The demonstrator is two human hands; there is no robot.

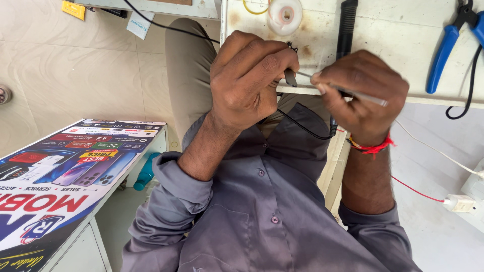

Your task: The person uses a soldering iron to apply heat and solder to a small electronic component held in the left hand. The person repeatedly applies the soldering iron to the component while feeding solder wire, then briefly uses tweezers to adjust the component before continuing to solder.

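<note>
Pinched in the left hand [247, 80], a small dark connector [291, 76] on a thin black cable | right hand [360, 95] closed on a slim metal probe [353, 93], tip at the connector | over the workbench edge [403, 95] (blue pliers [443, 53] unused) | work appears mid-way, unfinished.

One view only, from a head-worn camera. Looks steeply down along the wearer's own chest, so the grey shirt [262, 211] fills the lower middle and a knee [189, 70] shows beyond it. Sits close: both hands, the left hand [249, 78] and the right hand [360, 93], large at mid-frame, just in front of the lens. Faces toward the edge of a white bench [403, 35] along the top, with blue pliers [446, 50] at the upper right corner. Takes in tiled floor [75, 65] at upper left and a printed counter top [60, 176] at lower left. No second view to share anything with.
</note>
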